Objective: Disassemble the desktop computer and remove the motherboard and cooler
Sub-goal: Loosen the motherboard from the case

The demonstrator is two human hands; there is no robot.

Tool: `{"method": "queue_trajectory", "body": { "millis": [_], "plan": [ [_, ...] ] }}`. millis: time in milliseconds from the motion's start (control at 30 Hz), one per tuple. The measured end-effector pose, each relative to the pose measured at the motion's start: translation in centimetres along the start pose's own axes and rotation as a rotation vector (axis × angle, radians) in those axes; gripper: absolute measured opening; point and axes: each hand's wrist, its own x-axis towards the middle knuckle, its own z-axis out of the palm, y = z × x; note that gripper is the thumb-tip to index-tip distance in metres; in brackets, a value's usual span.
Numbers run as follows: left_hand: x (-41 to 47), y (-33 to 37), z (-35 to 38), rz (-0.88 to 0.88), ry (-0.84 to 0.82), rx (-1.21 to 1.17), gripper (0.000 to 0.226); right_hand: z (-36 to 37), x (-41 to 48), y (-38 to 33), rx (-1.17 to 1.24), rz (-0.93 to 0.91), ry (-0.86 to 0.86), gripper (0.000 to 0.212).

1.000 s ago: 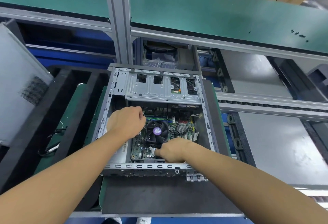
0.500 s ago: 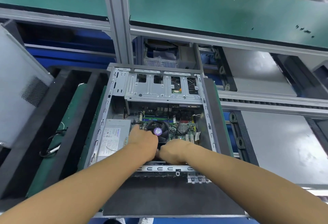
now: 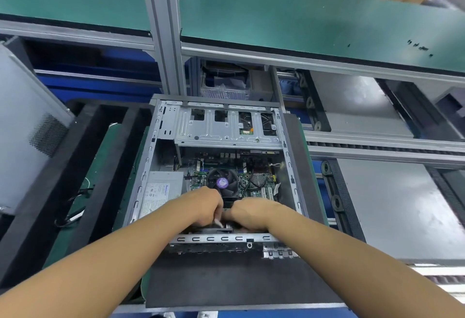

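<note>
The open desktop case lies flat on a black mat. Inside it is the green motherboard, which carries the black cooler fan with a purple sticker. My left hand and my right hand meet just in front of the cooler, over the board's near edge. The left hand's fingers curl down and pinch a small white piece. My right hand's fingers curl downward out of sight. A black part shows beneath both hands.
A grey power supply sits at the case's left and a metal drive cage spans its far end. The case's side panel leans at far left beside black foam rails. Conveyor plates lie to the right.
My left hand came back from the far left of the cooler to its near side and now meets my right hand. The right hand has stayed at the board's near edge.
</note>
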Motion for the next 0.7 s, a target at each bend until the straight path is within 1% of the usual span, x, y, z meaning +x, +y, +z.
{"method": "queue_trajectory", "body": {
  "millis": [67, 133, 167, 200, 267, 333, 433, 500, 533, 600, 700],
  "plan": [
    [-0.5, -0.4, -1.1, 0.061, -0.078, -0.009, 0.036, -0.1, -0.2, 0.0, 0.014, 0.001, 0.021, 0.027],
    [-0.9, -0.6, -1.4, 0.106, -0.133, 0.044, 0.029, -0.1, -0.3, 0.0, 0.009, 0.006, 0.028, 0.029],
    [-0.9, -0.5, -1.2, 0.100, -0.134, 0.054, 0.023, 0.0, -0.3, 0.0, 0.008, 0.008, 0.027, 0.031],
    [-1.0, -0.4, -1.0, 0.087, -0.132, 0.057, 0.022, 0.1, -0.3, -0.1, 0.004, 0.007, 0.030, 0.032],
    [-1.0, -0.1, -0.8, 0.085, -0.147, 0.072, 0.031, 0.3, -0.4, -0.2, -0.005, 0.004, 0.049, 0.035],
    [-0.9, 0.0, -0.8, 0.120, -0.157, 0.075, 0.035, 0.5, -0.3, 0.0, -0.008, 0.007, 0.059, 0.034],
    [-1.3, -0.4, -1.2, 0.173, -0.095, 0.045, 0.037, 0.9, -0.2, 0.3, 0.010, 0.015, 0.070, 0.033],
    [-1.7, -0.9, -1.0, 0.219, -0.035, 0.099, 0.031, 1.0, -0.2, 0.5, 0.030, -0.006, 0.082, 0.040],
    [-2.0, -1.2, -1.0, 0.225, -0.007, 0.145, 0.035, 0.9, -0.3, 0.5, 0.031, -0.016, 0.086, 0.043],
    [-2.6, -1.7, -1.2, 0.189, 0.038, 0.215, 0.045, 1.0, -0.2, 0.7, 0.027, -0.032, 0.118, 0.038],
    [-3.2, -2.1, -1.7, 0.159, 0.056, 0.236, 0.043, 1.1, -0.1, 1.1, -0.002, -0.028, 0.125, 0.031]
  ]
}}
